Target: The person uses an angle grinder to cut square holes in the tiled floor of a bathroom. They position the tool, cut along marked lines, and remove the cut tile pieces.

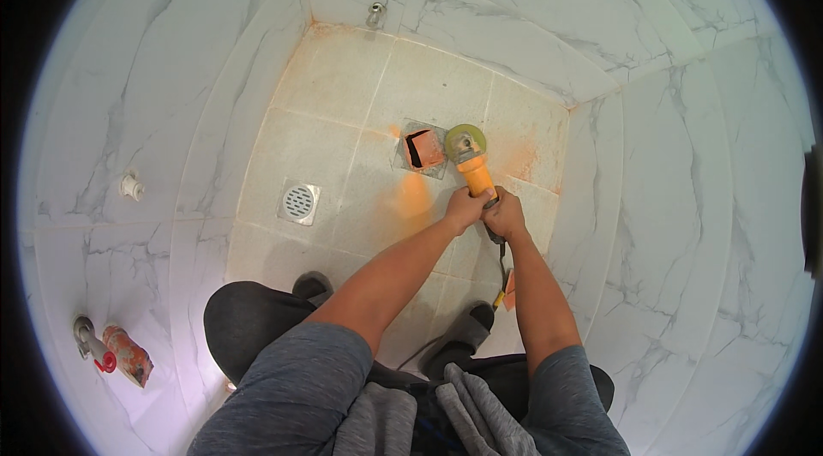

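Indoors | marbled wall tiles (pixel 673 199) | orange-dusted floor tiles (pixel 334 79) | left fingers (pixel 471 201), right fingers (pixel 504 203) wrapped around orange grinder (pixel 477 176)

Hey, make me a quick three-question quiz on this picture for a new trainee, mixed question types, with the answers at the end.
1. Multiple choice: what colour is most of the body of the angle grinder? A) blue, B) yellow-orange, C) white.
2. True or false: the left hand and the right hand are both on the tool.
3. Fill in the side: in the picture, the slotted drain cover lies to the ____ of the reddish square patch in the floor.

Key: 1. B; 2. True; 3. left.
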